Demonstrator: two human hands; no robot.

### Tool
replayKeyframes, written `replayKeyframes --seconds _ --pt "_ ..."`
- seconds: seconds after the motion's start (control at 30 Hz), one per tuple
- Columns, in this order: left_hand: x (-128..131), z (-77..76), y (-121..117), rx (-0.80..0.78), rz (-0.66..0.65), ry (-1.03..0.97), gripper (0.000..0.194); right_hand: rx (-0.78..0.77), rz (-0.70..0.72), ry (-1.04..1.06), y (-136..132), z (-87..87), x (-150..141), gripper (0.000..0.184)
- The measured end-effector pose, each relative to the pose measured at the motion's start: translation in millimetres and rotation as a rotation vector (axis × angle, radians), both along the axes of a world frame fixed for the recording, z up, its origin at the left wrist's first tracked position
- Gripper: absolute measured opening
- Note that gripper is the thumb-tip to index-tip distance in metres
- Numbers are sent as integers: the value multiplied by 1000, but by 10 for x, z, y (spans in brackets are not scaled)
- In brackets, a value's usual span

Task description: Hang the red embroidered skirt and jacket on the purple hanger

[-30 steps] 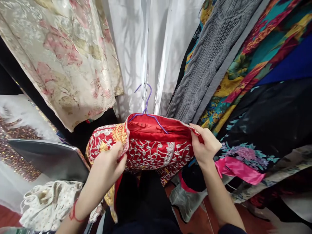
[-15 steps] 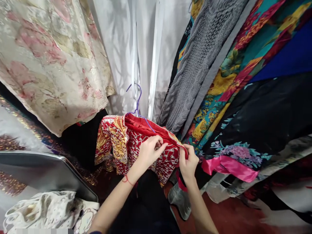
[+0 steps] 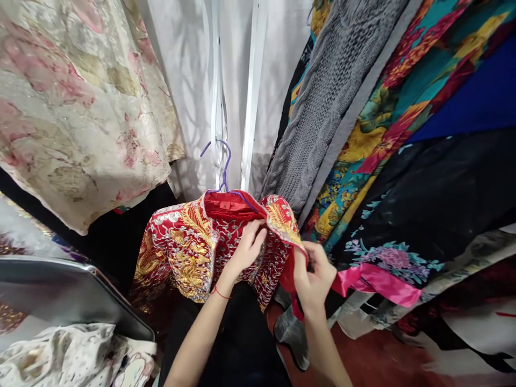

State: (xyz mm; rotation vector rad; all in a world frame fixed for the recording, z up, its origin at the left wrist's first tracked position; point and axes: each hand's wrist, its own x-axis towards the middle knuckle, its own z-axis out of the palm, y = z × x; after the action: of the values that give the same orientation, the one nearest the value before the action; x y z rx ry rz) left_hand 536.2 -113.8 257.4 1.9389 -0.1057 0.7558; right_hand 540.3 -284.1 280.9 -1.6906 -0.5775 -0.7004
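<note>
A red jacket [image 3: 193, 252] with gold and silver embroidery hangs on a purple wire hanger [image 3: 226, 166], its front spread open and its red lining showing at the neck. My left hand [image 3: 248, 250] reaches across the opening, fingers bent at the neckline close to the hanger's right arm, gripping the jacket's edge there. Lower on the right, my right hand [image 3: 314, 277] pinches the border of the jacket's right front panel. The hanger's right end is hidden under the cloth and the left hand.
White metal rods [image 3: 250, 97] hold the hanger before a white curtain. A floral cream garment [image 3: 97, 107] hangs left; a grey knit [image 3: 330, 102] and patterned clothes hang right. A dark chair back [image 3: 72, 290] and spotted white cloth [image 3: 60, 352] are lower left.
My left hand has left the jacket's left front edge and crossed to the right side of the neckline. The right hand has lowered its edge, and the jacket's front now opens wider.
</note>
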Motion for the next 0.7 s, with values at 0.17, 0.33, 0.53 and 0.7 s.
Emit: replayKeyframes --seconds 0.17,0.33,0.53,0.7 --pt "-356 -164 46 -287 -215 -78 72 -232 277 -21 0 -82 -1 8" --pt "-450 -117 -159 -140 -53 -33 62 -448 623 -80 -153 267 307 15" --pt "-277 -190 -238 -59 178 -106 16 -339 598 -119 58 812 666 39" --pt "-358 -248 -73 -74 113 -76 23 -392 664 7 396 770 1211 50"
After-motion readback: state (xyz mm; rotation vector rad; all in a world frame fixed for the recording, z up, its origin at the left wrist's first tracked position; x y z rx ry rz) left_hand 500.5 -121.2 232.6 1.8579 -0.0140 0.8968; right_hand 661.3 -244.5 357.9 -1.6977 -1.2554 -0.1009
